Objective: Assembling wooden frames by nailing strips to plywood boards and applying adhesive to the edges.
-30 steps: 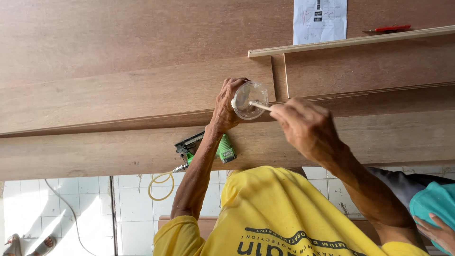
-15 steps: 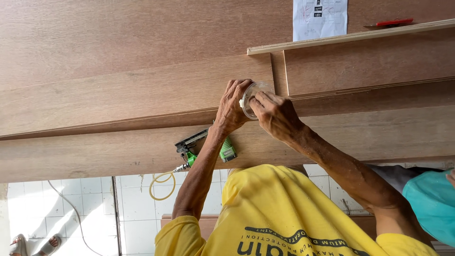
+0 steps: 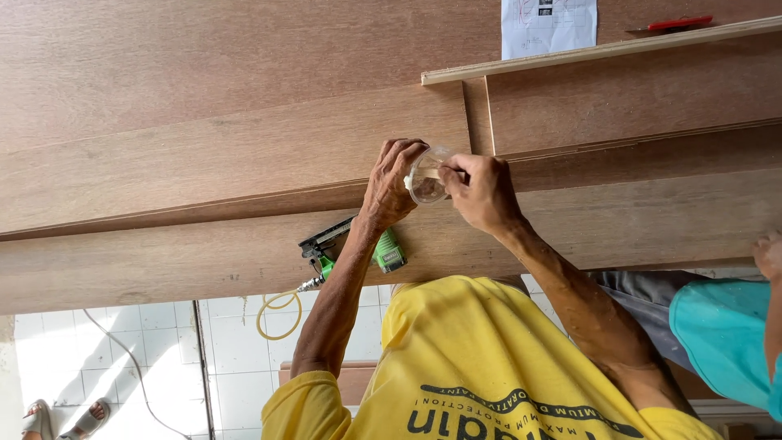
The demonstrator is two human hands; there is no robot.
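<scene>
Hands first: left hand [image 3: 389,189] has its fingers wrapped around a small clear cup [image 3: 425,176], held over the wooden boards [image 3: 204,171] at 12 o'clock from my chest. Right hand [image 3: 482,194] is at 3 o'clock of the cup, fingertips pinched together on something thin at the rim; can't tell what. Looks early: boards bare, green power tool [image 3: 358,244] lying untouched at 7 o'clock. Paper sheet [image 3: 547,26] farthest.

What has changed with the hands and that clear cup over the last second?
The right hand moved in from the side and closed against the clear plastic cup, which it had only reached with a thin stick. The left hand kept its hold on the cup. The green power tool and wooden boards stayed put.
</scene>
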